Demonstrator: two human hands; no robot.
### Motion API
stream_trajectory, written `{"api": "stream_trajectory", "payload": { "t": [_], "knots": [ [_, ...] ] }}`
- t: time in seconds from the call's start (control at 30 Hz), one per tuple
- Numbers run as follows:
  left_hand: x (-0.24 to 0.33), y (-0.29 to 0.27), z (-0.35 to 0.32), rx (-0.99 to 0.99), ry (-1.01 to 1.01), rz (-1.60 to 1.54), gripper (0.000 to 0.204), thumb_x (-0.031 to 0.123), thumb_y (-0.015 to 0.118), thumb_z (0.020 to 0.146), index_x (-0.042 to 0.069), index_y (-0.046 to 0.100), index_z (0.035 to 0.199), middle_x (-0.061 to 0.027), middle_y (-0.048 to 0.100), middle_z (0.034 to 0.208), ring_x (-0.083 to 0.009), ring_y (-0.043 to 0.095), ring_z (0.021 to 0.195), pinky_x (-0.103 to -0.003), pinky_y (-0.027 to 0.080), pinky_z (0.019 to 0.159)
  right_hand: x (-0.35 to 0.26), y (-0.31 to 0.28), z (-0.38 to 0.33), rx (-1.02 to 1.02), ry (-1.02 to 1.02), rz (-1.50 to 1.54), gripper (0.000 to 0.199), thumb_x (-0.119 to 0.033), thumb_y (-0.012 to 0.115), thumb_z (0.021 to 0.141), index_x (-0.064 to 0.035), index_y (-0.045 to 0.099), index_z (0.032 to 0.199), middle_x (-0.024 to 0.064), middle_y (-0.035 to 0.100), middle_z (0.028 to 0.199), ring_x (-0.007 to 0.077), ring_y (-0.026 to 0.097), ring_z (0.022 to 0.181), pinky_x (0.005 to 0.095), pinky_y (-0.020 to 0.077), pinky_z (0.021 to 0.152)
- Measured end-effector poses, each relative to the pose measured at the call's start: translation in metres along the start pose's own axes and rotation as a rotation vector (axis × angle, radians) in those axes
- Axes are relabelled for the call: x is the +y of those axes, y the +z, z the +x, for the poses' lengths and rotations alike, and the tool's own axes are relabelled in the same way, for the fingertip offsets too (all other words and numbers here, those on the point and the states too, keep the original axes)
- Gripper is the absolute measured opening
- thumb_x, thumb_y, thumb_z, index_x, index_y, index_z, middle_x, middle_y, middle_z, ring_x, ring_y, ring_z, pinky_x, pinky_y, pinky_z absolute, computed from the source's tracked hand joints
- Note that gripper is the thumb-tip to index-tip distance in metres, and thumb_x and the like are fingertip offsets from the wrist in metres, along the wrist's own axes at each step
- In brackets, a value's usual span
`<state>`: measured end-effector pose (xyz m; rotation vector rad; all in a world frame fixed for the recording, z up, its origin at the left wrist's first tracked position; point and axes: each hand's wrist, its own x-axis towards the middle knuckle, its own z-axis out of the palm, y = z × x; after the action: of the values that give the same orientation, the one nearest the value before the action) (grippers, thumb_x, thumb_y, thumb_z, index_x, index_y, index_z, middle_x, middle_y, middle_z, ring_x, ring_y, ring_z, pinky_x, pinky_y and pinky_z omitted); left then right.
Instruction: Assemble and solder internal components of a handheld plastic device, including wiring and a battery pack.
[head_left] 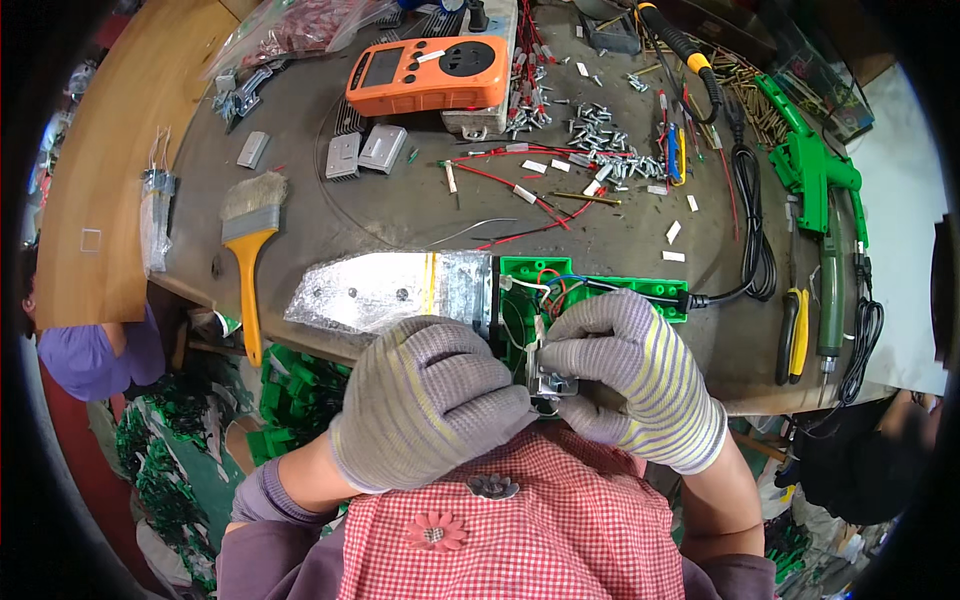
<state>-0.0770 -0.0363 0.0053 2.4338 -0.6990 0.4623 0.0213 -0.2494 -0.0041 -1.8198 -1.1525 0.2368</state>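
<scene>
Small metal part (548, 380) sits at table's near edge, approx 6 o'clock of the round worktable (420, 215), pinched between both gloved hands. Left hand (425, 400), grey knit glove, curled w/ fingertips on the part's left side; right hand (635, 375), grey glove w/ yellow stripes, fingers closed over its top and right side. Part itself mostly hidden, can't tell exact shape.

Just behind the part, at 12 o'clock: open green plastic housing (600, 295) w/ red, blue and white wires inside; black cable (755, 240) leaves its right end. Touching housing's left end, at 9 o'clock: silvery metal plate (385, 290) w/ yellow band.

Further out:
- 10 o'clock: yellow-handled paintbrush (250, 250).
- 12 o'clock, far side: orange meter (428, 75); loose screws (600, 135) and red wire bits near it.
- 2 o'clock: green power screwdriver (815, 190).
- 3 o'clock: yellow-handled pliers (795, 335).
- 7 o'clock, below table: heap of green plastic pieces (295, 395).
</scene>
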Motion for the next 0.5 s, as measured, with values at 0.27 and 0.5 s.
{"api": "stream_trajectory", "payload": {
  "t": [0.27,0.5],
  "knots": [
    [-0.008,-0.029,0.029,-0.314,0.073,0.09,0.018,0.025,0.071,0.07,0.023,0.072,0.089,0.002,0.067,0.092,-0.0225,0.066,0.081,-0.037,0.053,0.066,-0.016,0.007,0.001,-0.079,0.013,-0.222,0.015,-0.013,0.065,0.075,-0.0057,0.066,0.088,0.0136,0.062,0.094,0.032,0.062,0.089,0.0416,0.0516,0.075],
    [-0.008,-0.029,0.048,-0.491,-0.103,-0.012,0.012,0.026,0.072,0.068,0.019,0.072,0.079,-0.0004,0.068,0.081,-0.0238,0.066,0.079,-0.039,0.051,0.063,-0.013,0.007,-0.001,-0.024,0.052,-0.131,0.03,-0.012,0.064,0.077,-0.0012,0.061,0.105,0.0156,0.061,0.094,0.0337,0.06,0.086,0.0428,0.0502,0.077]
  ]
}}
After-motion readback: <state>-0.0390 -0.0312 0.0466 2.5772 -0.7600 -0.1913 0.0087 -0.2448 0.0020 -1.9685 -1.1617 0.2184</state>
